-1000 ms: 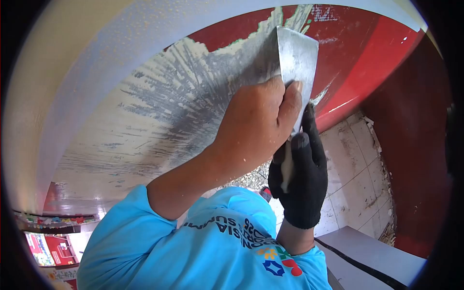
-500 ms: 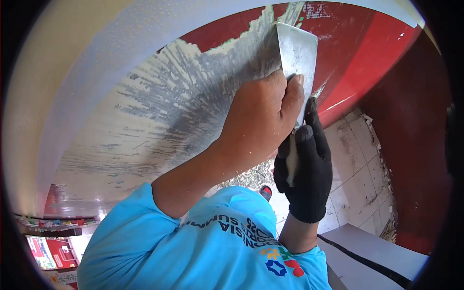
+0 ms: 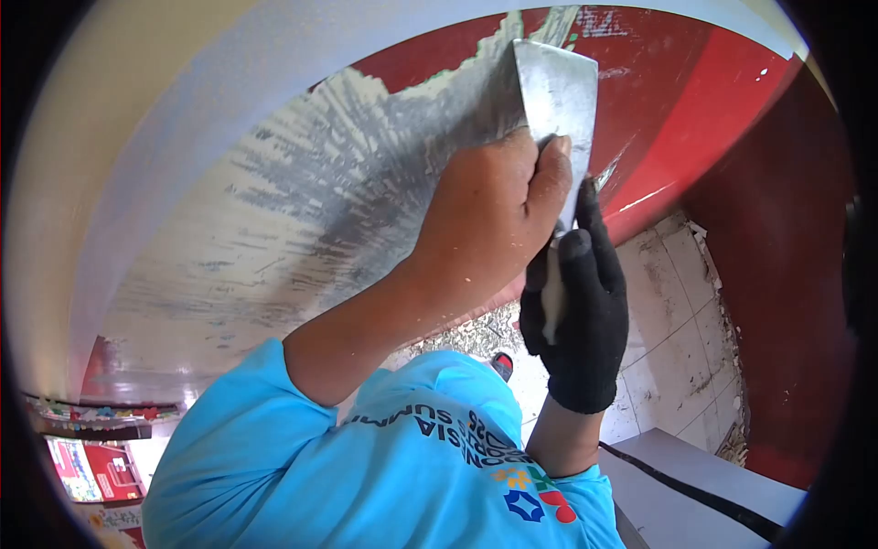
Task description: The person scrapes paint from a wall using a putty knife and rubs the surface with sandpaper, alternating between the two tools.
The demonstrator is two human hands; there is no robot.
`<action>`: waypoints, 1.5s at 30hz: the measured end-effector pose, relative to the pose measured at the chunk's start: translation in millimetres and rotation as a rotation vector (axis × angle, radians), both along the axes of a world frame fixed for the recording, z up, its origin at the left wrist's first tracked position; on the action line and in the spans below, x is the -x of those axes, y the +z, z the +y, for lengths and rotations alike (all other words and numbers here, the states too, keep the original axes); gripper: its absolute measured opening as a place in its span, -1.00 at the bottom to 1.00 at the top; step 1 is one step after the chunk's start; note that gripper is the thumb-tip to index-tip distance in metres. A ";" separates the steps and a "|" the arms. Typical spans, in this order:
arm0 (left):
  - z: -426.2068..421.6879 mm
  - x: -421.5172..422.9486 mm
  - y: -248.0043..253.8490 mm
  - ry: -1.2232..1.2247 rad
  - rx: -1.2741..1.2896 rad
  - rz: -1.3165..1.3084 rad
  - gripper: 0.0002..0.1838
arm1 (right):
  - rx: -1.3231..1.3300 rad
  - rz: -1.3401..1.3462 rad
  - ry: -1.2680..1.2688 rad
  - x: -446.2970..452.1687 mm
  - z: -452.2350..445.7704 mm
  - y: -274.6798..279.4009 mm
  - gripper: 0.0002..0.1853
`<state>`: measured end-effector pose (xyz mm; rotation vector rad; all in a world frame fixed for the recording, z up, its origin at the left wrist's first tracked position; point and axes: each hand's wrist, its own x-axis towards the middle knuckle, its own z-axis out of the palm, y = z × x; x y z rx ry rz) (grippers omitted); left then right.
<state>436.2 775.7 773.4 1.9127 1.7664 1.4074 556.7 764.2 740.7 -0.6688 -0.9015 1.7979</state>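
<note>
A wide metal scraper (image 3: 560,91) with a pale handle lies against the wall, its broad edge up at the boundary between scraped grey surface and red paint. My bare left hand (image 3: 489,206) is closed on the scraper's blade, with the thumb lying on the metal. Lower down, my right hand (image 3: 581,306), in a black glove, is wrapped round the pale handle (image 3: 552,297). The scraped wall (image 3: 338,174) shows grey and cream streaks left of the blade. Red paint (image 3: 654,82) covers the wall to its right.
Paint flakes (image 3: 476,334) litter the floor below my arms. Pale floor tiles (image 3: 668,320) run along a dark red wall (image 3: 777,274) on the right. At the lower right is a grey surface (image 3: 686,485) with a black strap or cable across it.
Both hands and the scraper have moved slightly up the wall since a second ago. The blade edge has shifted a little left, and the grip looks the same.
</note>
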 end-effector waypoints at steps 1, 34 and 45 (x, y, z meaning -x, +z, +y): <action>-1.0 -1.8 5.6 0.006 0.039 -0.007 -0.70 | 0.046 0.050 0.028 -1.6 0.9 4.3 -0.46; -105.8 9.9 -87.5 0.255 -0.048 -0.796 -0.62 | -0.575 -0.617 0.433 -3.4 -41.8 -56.4 -0.30; -106.7 19.1 -102.7 0.145 -0.196 -1.159 -0.54 | -0.739 -0.596 0.463 19.8 -33.9 -46.4 -0.34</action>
